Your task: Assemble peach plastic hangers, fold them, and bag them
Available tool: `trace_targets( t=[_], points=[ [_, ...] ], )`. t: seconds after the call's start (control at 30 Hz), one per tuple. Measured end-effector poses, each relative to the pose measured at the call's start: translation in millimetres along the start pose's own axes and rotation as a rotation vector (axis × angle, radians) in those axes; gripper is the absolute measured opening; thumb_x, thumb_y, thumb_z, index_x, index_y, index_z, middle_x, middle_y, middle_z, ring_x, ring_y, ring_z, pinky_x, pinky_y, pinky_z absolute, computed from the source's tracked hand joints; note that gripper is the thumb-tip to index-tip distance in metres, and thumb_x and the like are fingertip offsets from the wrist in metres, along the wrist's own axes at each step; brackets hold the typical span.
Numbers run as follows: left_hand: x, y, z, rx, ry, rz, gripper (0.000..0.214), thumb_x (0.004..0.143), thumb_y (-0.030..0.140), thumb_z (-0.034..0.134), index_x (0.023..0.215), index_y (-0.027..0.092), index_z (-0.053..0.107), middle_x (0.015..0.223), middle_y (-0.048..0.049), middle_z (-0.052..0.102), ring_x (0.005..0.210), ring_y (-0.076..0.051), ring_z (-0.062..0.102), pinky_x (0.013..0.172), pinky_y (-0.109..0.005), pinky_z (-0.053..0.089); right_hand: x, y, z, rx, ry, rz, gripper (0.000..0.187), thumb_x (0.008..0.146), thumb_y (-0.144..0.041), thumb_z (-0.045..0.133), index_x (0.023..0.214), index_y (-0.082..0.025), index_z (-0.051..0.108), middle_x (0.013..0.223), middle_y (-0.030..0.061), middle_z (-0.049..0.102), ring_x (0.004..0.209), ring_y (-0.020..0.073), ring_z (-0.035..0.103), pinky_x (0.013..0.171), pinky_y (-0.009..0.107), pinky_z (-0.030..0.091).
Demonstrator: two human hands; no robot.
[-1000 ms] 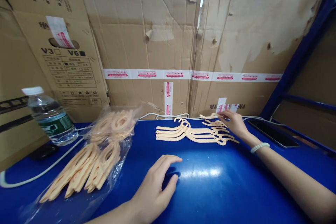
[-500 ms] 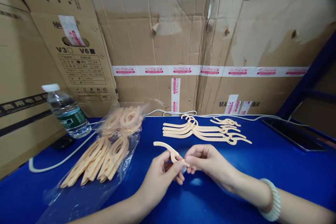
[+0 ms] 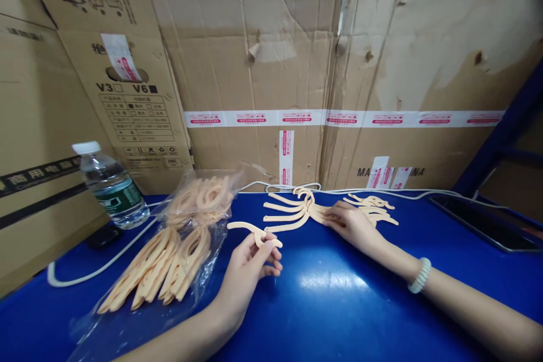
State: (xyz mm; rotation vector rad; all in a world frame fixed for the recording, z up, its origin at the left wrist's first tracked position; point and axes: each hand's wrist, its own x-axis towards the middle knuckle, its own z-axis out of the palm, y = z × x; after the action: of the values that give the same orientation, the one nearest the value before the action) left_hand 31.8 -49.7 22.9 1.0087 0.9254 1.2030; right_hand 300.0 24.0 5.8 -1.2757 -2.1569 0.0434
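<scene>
Between the thumb and fingers of my left hand [image 3: 250, 263] is a small beige plastic hanger piece [image 3: 242, 227], a curved arm with a short hooked end. My right hand [image 3: 350, 225] reaches over to a row of beige hangers [image 3: 288, 216] lying on the blue table. Its thumb and fingertips are closed on the right arm of the nearest hanger, and the hand hides part of the row. The hangers' hooks point toward the back, and their left arms fan out. Just behind my right hand lies a small pile of loose beige hooks [image 3: 373, 201].
On the left, a clear plastic bag [image 3: 212, 254] holds several beige hanger parts [image 3: 155, 263]. A water bottle [image 3: 114, 192] stands behind it near a black object [image 3: 104, 236]. A white cable [image 3: 95, 280] crosses the table. A dark phone [image 3: 483, 223] lies right; cardboard [image 3: 254, 79] walls the back.
My right hand has left the held piece and moved forward and right onto the hangers. My left hand has shifted left with the piece. The hangers' left arms are now spread wider.
</scene>
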Motion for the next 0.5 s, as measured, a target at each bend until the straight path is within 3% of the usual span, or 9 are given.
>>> trace_targets(
  t=[0.3, 0.4, 0.5],
  points=[
    [7, 3, -3.4, -0.038, 0.077, 0.009, 0.036, 0.062, 0.035, 0.085, 0.081, 0.014, 0.064, 0.07, 0.0, 0.065, 0.061, -0.01, 0.059, 0.062, -0.023, 0.049, -5, -11, -9, 0.062, -0.04, 0.026, 0.008, 0.081, -0.017, 0.059, 0.073, -0.019, 0.058, 0.077, 0.0064, 0.064, 0.071, 0.021, 0.062, 0.065, 0.032, 0.05],
    [7, 5, -3.7, -0.075, 0.079, 0.027, 0.037, 0.06, 0.036, 0.086, 0.079, 0.014, 0.063, 0.07, 0.0006, 0.063, 0.063, -0.01, 0.057, 0.066, -0.024, 0.048, -12, -18, -18, 0.212, -0.06, 0.062, 0.011, 0.085, -0.025, 0.056, 0.076, -0.02, 0.054, 0.072, 0.0033, 0.064, 0.066, 0.0185, 0.063, 0.06, 0.029, 0.052],
    [6, 7, -3.9, -0.102, 0.07, 0.052, 0.036, 0.062, 0.039, 0.085, 0.076, 0.015, 0.062, 0.07, 0.0012, 0.06, 0.065, -0.011, 0.054, 0.064, -0.024, 0.045, -21, -24, -29, 0.374, 0.004, 0.098, 0.013, 0.085, -0.034, 0.059, 0.085, -0.021, 0.057, 0.077, 0.004, 0.068, 0.07, 0.0192, 0.066, 0.065, 0.031, 0.056]
  ],
)
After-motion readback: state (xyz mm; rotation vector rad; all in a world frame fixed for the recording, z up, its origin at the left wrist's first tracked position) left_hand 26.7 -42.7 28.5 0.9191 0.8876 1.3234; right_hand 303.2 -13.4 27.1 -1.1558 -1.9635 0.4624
